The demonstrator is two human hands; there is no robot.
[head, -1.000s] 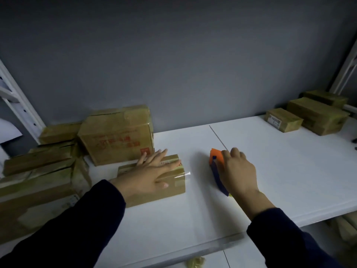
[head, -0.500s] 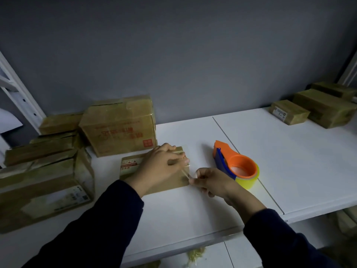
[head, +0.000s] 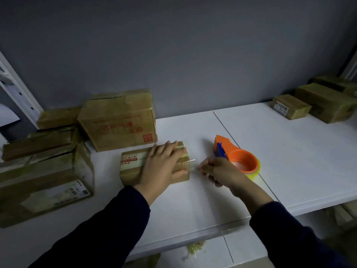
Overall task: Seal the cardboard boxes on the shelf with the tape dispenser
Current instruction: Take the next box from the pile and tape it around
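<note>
the left hand [head: 164, 165] lies flat on top of the small cardboard box [head: 133, 171], fingers straight and close together, pressing it onto the white shelf [head: 289, 161]. the right hand [head: 218, 171], fingers curled, pinches the loose end of a clear tape strip [head: 190, 163] running off the box's right edge (the fingertips are blurred). the orange tape dispenser [head: 237, 155] lies on its side on the shelf just behind that hand.

Single head view — close, forward-down over the shelf [head: 251, 151]
</note>
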